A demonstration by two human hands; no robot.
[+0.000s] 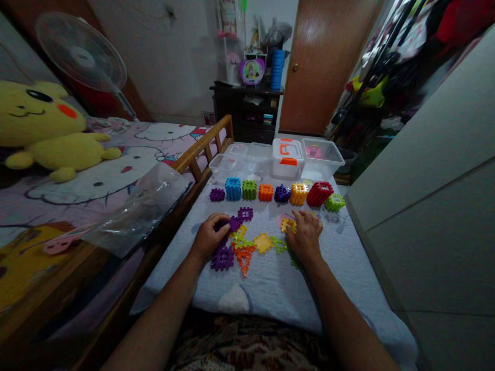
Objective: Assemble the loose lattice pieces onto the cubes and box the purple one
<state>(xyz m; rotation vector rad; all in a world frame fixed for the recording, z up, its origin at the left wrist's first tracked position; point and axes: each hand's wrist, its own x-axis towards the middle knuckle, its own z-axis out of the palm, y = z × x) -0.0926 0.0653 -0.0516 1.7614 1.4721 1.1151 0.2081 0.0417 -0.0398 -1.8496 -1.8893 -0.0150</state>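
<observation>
Spreading over a heap of loose plastic building pieces (pixel 249 247) on a grey quilted cover (pixel 263 293), the person's hands sit well apart. The left hand (pixel 208 238) curls narrowly over a purple piece (pixel 228 224), seemingly holding it, though the dim view makes that hard to judge. The right hand (pixel 305 236) lies half-closed on a yellow piece (pixel 288 225), just below a row of assembled block cubes (pixel 265 192).
</observation>
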